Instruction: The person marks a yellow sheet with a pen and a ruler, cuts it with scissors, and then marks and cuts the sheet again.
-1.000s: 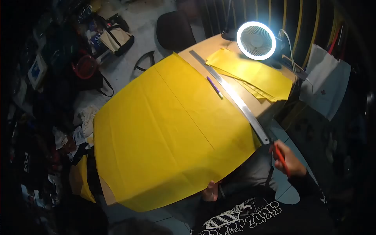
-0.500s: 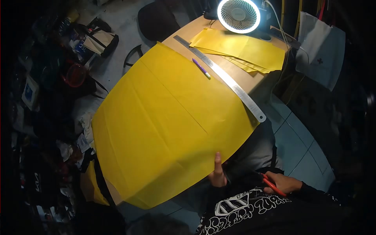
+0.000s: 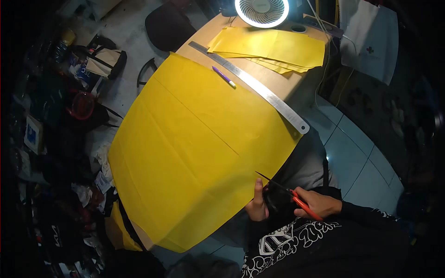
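Note:
A large yellow sheet (image 3: 185,153) covers most of the table and hangs over its near edge, with a thin dark line drawn across it. My left hand (image 3: 257,204) pinches the sheet's near edge, thumb on top and the fingers hidden beneath. Red-handled scissors (image 3: 301,204) are gripped in my right hand (image 3: 322,205). One dark blade lies over the sheet just beyond my left thumb, pointing toward the drawn line; the other blade is out of sight. Along the sheet's far side lie a metal ruler (image 3: 259,88) and a purple pen (image 3: 224,77).
Several yellow pieces (image 3: 273,46) are stacked on the wooden table (image 3: 296,85) under a lit ring-shaped fan (image 3: 262,9). A white bag (image 3: 369,41) hangs at the right. Bags and clutter fill the floor at left, near a dark chair (image 3: 169,25).
My right hand has brought the scissors left and up, so a blade now overlaps the sheet's near edge. My left hand keeps its hold. The whole view has shifted slightly.

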{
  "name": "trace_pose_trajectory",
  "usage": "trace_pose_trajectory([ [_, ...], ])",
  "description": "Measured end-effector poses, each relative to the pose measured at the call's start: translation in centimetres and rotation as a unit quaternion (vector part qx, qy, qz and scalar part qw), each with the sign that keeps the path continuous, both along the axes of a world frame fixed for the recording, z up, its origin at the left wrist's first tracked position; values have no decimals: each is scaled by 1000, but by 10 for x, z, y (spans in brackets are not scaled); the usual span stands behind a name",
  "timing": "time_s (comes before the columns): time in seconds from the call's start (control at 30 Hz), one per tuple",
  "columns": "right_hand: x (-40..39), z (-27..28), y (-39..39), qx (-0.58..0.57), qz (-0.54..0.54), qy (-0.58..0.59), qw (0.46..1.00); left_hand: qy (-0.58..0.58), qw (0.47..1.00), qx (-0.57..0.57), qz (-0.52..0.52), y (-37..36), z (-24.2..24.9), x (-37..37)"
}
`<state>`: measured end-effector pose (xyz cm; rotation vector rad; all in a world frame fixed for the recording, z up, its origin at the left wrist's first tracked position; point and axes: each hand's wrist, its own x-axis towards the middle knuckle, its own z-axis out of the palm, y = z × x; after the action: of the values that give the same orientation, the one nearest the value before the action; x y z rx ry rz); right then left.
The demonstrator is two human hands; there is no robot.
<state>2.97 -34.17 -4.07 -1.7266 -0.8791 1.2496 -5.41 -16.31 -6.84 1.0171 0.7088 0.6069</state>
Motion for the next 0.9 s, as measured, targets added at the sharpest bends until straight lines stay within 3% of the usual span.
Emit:
trace_pose_trajectory([
  [0.4,-3,-10,14,43,-22,30,998,-48,998,-10,29,-4,11,7],
  [0.7,-8,-6,17,70,-52,37,996,-55,998,9,-7,-9,9,9],
  [0.9,-9,-1,19,0,-44,9,999,-46,999,13,-5,-10,9,9],
])
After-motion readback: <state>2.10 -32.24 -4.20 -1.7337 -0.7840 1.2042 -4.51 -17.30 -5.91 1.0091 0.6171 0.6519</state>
